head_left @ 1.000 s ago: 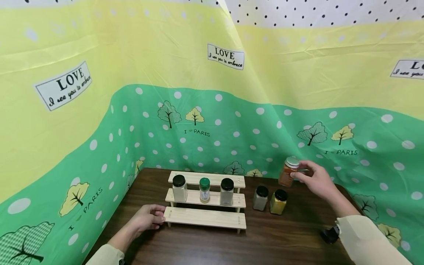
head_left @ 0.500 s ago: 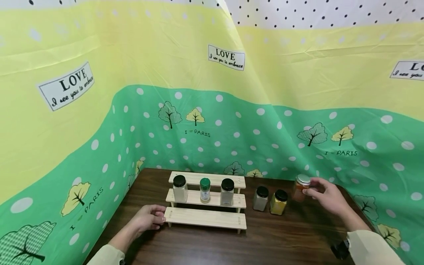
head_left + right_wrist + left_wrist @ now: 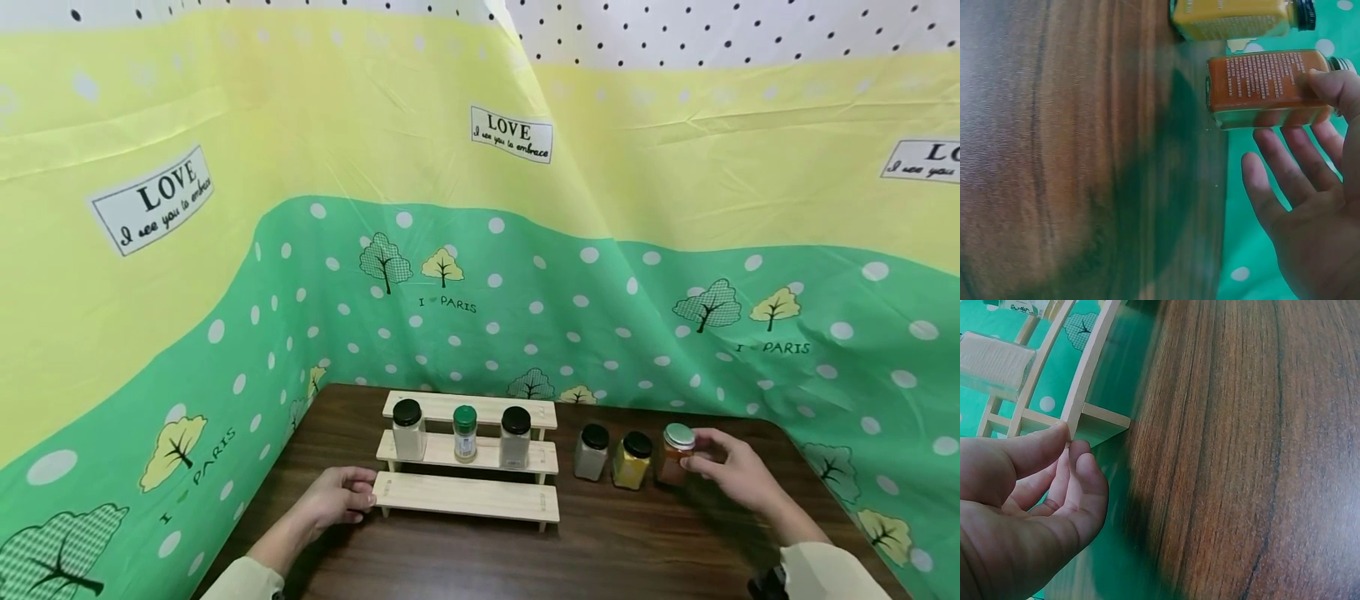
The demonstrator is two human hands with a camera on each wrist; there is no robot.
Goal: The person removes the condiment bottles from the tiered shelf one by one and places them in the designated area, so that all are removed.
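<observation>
My right hand (image 3: 727, 467) holds a spice jar of orange-red powder (image 3: 672, 467) with a silvery lid, thumb on one side and fingers on the other. The jar stands upright at the right end of a row, beside a black-capped jar of yellow powder (image 3: 632, 463) and a black-capped jar of greyish powder (image 3: 591, 454). My left hand (image 3: 335, 497) pinches the left end of the lowest step of a three-step wooden rack (image 3: 465, 497); thumb and fingertips meet at its corner in the left wrist view. The right hand's fingertips are partly behind the jar in the right wrist view.
On the rack's middle step stand a black-capped pale jar (image 3: 408, 435), a green-capped shaker (image 3: 465, 437) and another black-capped jar (image 3: 515, 442). Everything is on a dark wooden table (image 3: 465, 567). A patterned green and yellow cloth (image 3: 480, 333) hangs behind and at the sides.
The right hand has lowered the orange-red jar from above the row, first out to the right, then slightly left beside the yellow jar. The left hand keeps its place on the rack.
</observation>
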